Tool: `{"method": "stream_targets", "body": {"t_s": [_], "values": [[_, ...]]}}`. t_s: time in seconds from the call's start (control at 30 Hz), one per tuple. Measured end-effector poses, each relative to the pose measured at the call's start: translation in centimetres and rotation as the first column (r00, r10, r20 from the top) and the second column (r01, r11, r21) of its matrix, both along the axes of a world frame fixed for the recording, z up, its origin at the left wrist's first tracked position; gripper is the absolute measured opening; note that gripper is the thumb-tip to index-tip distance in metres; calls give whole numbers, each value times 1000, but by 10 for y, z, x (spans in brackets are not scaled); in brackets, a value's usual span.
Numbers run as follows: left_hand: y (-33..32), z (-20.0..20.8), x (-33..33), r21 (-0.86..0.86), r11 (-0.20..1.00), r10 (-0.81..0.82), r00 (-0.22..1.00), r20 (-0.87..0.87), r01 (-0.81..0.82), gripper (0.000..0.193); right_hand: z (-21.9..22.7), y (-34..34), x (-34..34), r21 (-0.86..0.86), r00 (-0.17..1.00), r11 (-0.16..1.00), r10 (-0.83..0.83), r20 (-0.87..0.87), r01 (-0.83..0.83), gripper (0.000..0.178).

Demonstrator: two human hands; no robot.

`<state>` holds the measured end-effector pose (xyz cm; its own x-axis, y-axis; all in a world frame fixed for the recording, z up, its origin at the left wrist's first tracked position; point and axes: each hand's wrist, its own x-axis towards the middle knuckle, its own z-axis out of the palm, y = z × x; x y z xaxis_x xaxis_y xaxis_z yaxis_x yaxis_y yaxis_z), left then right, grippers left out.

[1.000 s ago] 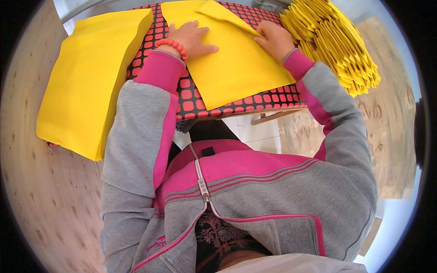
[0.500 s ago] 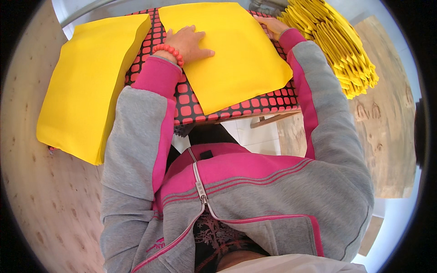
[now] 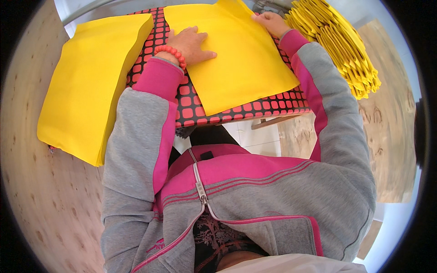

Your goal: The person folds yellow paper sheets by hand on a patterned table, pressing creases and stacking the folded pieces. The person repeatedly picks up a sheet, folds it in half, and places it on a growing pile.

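A yellow fabric sheet [image 3: 241, 68] lies across a small table [image 3: 185, 101] topped with a red-and-black checked cover. My left hand [image 3: 193, 45], with a red bead bracelet at its wrist, rests open on the sheet's left part, fingers spread. At the sheet's far right edge, my right hand [image 3: 271, 23] is closed, pinching that edge between thumb and fingers. The far edge of the sheet is raised in a fold beside this hand. Whether the sheet is one layer or several, I cannot tell.
To the left stands a thick stack of flat yellow fabric pieces [image 3: 91, 82]. A pile of folded yellow pieces [image 3: 341, 50] sits at the far right, above a pale wooden board [image 3: 387, 118]. More wooden board [image 3: 54, 195] runs down the left side.
My right hand has drawn slightly nearer and pulled the sheet's far right edge up into a fold. The left hand has stayed flat on the sheet, nearly unmoved.
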<state>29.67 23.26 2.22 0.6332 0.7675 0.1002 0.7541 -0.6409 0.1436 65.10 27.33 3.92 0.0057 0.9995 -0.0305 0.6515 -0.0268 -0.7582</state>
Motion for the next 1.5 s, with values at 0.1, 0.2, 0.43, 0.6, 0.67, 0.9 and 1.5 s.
{"method": "stream_targets", "body": {"t_s": [0.1, 0.2, 0.43, 0.6, 0.67, 0.9, 1.5], "values": [[2, 2, 0, -19, 1000, 5, 1000, -27, -5, 75, 4, -1, 18, -293, 942, 950, -192, -276, 108, 36], [2, 3, 0, -15, 1000, 14, 1000, -24, -14, 75, 0, 0, 23, -270, 940, 959, -163, -300, 81, 37], [2, 8, -1, -32, 999, 28, 999, -41, -29, 75, 1, -2, 36, -331, 967, 940, 0, -255, -87, 26], [-2, 12, 2, -33, 998, 50, 995, -90, -53, 78, 0, -10, 13, 84, 742, 969, 120, 659, -231, 22], [-3, 13, 1, -29, 998, 60, 992, -107, -64, 80, -9, -24, -12, 518, 494, 592, -221, 841, -617, 12], [0, 14, -4, -53, 997, 48, 992, -114, -54, 80, 0, -53, -24, 328, 847, 945, -162, 506, -15, 37], [2, 12, -4, -89, 993, 74, 994, -81, -81, 80, 12, -60, 26, -408, 939, 897, -272, -210, 168, 36]]}}
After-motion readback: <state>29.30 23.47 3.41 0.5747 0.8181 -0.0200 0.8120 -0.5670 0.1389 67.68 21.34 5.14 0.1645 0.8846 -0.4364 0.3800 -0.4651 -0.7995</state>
